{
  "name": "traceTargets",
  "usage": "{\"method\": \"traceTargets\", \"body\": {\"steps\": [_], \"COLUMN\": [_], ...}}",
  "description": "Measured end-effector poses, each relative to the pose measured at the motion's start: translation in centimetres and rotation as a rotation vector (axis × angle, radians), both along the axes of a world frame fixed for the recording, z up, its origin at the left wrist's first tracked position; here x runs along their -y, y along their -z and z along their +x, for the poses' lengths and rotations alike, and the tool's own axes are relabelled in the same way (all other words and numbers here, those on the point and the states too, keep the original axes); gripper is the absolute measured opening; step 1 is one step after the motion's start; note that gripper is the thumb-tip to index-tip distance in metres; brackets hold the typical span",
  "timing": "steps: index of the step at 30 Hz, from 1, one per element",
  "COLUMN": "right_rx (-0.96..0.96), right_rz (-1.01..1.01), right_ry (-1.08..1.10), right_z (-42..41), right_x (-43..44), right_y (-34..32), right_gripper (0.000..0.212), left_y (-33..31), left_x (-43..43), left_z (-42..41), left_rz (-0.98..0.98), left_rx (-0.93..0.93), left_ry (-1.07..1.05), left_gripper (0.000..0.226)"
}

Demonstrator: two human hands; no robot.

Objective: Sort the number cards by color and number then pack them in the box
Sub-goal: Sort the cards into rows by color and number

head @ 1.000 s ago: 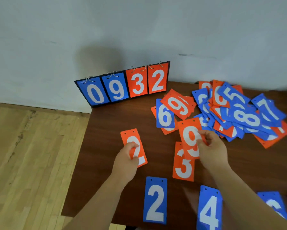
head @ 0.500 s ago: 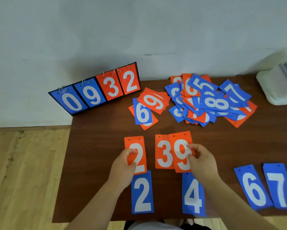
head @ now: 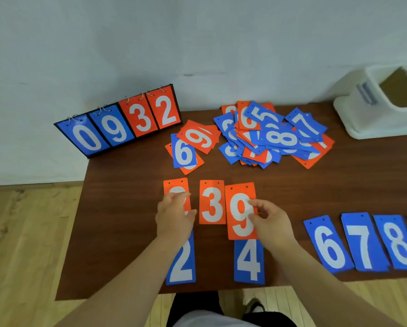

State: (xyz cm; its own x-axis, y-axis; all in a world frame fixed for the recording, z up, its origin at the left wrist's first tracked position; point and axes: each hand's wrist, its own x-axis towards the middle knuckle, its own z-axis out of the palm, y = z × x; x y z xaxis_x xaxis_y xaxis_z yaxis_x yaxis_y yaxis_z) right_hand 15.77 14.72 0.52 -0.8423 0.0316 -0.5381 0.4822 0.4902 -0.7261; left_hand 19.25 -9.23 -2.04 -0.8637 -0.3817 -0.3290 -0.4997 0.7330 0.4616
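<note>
My right hand pinches an orange 9 card by its right edge; the card overlaps the top of a blue 4 card. My left hand rests with fingers spread on an orange 2 card, above a blue 2 card. An orange 3 card lies between the two orange cards. Blue 6, 7 and 8 cards form a row at the right. A mixed pile of cards lies at the back of the table.
A flip scoreboard reading 0 9 3 2 leans against the wall at the table's back left corner. An open white box stands at the back right. A blue 6 and orange 9 lie left of the pile. Wooden floor lies left of the table.
The view has shifted, showing more of the right side. The orange 9 card in my right hand has moved down and right, off the orange 3. My left hand stays on the orange 2.
</note>
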Motion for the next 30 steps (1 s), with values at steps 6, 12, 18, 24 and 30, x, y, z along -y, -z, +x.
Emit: {"method": "traceTargets", "body": {"steps": [6, 12, 18, 24, 30], "right_rx": [-0.044, -0.173, -0.209, -0.208, -0.148], "right_rz": [-0.081, -0.048, 0.003, 0.053, 0.080], "right_ry": [-0.013, 0.015, 0.095, 0.309, 0.414], "right_z": [2.9, 4.7, 3.7, 1.5, -0.5], "right_x": [-6.4, -14.7, -20.6, -26.2, -32.6], "right_y": [-1.9, -3.7, -5.1, -4.3, -3.3], "right_gripper": [0.030, 0.024, 0.021, 0.020, 0.021], "left_y": [-5.0, -5.7, -6.3, -5.0, -4.4], "left_x": [-11.7, -20.4, -26.0, -31.9, -38.5], "left_z": [2.9, 4.3, 1.5, -4.6, -8.8], "left_rz": [0.609, 0.615, 0.596, 0.610, 0.583], "left_rx": [-0.015, -0.076, -0.115, -0.039, 0.004], "left_ry": [-0.058, -0.050, 0.098, 0.330, 0.513], "left_gripper": [0.032, 0.023, 0.028, 0.030, 0.029]}}
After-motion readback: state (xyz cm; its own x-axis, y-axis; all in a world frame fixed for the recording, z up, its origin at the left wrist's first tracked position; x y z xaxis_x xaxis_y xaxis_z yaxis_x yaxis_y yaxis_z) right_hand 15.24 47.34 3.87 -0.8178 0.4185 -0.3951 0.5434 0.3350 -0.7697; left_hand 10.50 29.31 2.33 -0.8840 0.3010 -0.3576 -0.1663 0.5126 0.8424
